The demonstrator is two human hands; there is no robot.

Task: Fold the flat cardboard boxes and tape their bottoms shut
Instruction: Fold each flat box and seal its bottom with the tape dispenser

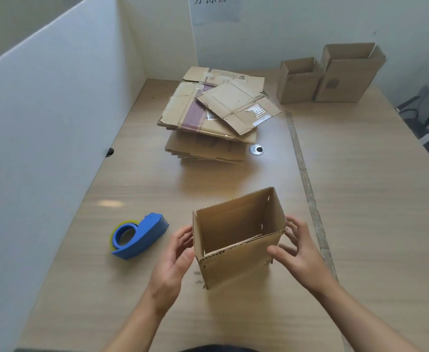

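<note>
Left hand (173, 260) and right hand (300, 254) flank the upright box (236, 268) — fingers (297, 229) spread, touching its side walls — mouth up, long axis left-right.

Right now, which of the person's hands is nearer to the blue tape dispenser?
Left. The left hand is at the left side of the cardboard box, with the tape dispenser lying just to its left. The right hand is at the opposite side, farther away.
</note>
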